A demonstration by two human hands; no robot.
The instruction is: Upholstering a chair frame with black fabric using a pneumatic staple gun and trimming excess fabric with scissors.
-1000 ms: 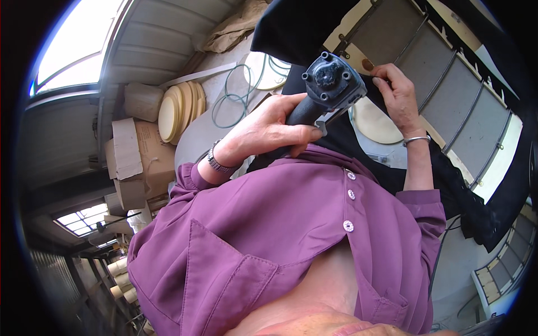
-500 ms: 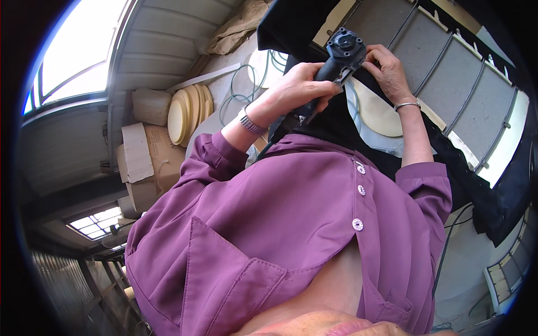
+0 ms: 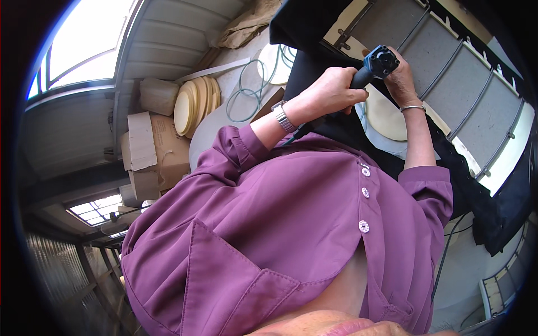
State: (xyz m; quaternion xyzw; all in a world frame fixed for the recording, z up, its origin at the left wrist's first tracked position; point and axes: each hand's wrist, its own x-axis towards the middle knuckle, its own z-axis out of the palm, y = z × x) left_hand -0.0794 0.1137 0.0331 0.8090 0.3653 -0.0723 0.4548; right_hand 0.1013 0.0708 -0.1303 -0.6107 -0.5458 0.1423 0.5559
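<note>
My left hand (image 3: 332, 89), with a metal watch on its wrist, is closed around the dark handle of an air staple gun (image 3: 381, 61) with a blue-rimmed round head. The tool's head is over the near left edge of a grey panel frame (image 3: 443, 61) crossed by metal rods. Black fabric (image 3: 314, 64) drapes around the frame and hangs below it. My right hand (image 3: 400, 81), wearing a bangle, is curled at the frame's edge just behind the tool's head. The tool hides its fingertips and whatever they pinch.
A cream round disc (image 3: 386, 119) lies on a pale surface below my hands. Farther left are a stack of similar discs (image 3: 193, 106), a cardboard box (image 3: 165, 147) and a looped green hose (image 3: 245, 101). Another rodded frame (image 3: 499, 285) stands at the lower right.
My left hand has carried the staple gun right and slightly down, in front of my right hand. My right hand has shifted slightly right. The view has shifted a little.
</note>
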